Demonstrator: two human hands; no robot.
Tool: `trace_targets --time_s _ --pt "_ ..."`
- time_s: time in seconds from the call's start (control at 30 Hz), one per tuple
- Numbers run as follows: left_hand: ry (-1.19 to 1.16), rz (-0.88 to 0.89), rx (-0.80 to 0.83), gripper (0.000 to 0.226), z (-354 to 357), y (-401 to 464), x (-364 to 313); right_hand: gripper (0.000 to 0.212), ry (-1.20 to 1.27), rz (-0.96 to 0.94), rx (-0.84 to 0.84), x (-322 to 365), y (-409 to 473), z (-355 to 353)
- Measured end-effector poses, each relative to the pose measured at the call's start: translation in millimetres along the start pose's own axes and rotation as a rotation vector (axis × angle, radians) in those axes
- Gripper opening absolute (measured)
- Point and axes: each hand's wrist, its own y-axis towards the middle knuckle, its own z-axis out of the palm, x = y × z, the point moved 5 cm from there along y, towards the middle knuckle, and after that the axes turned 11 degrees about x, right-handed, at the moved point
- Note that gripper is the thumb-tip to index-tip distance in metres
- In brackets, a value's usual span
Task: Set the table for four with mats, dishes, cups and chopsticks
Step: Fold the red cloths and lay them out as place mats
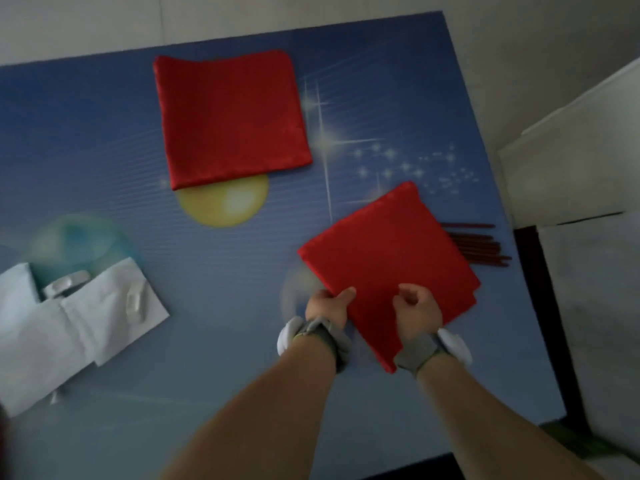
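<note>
One folded red mat lies flat at the far middle of the blue table. A second red mat, turned at an angle, lies near the right edge. My left hand pinches its near left edge, thumb on top. On the mat's near part, my right hand has its fingers curled on the cloth. Several dark red chopsticks stick out from under the mat's right side.
White folded cloths with small white dishes or spoons on them lie at the left. The table's right edge borders white furniture. The near table edge runs below my forearms.
</note>
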Motion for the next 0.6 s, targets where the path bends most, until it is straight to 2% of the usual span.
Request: trace_targets --time_s 0.07,0.13,0.2,0.27,0.37,0.47,0.6 --pt "-0.057 0.014 0.013 0.015 8.7 1.3 4.8 0.031 -0.002 0.008 0.008 -9.5 -2.7 -5.4" --pt "-0.210 0.046 0.047 0.003 13.3 -6.2 2.9 0.036 -0.013 0.011 -0.066 -14.4 -5.8 -10.3" --pt "-0.440 0.087 0.116 0.010 22.2 -17.4 2.6 0.049 -0.010 0.076 -0.180 -23.6 -13.0 -22.0" --pt "-0.647 0.107 0.159 0.016 28.2 -31.7 5.4 0.062 0.046 0.191 -0.218 -37.4 -19.1 -31.0" --pt "-0.856 0.098 0.140 0.017 29.8 -47.7 19.8 0.071 0.292 0.342 -0.038 -51.8 -27.3 -27.0" --pt "-0.928 0.051 0.106 0.013 26.4 -58.8 40.2 0.057 0.443 0.352 0.205 -46.8 -35.8 -10.5" --pt "-0.851 -0.066 0.002 0.013 4.2 -68.3 71.4 0.036 0.311 0.245 0.340 -35.1 -36.8 1.9"
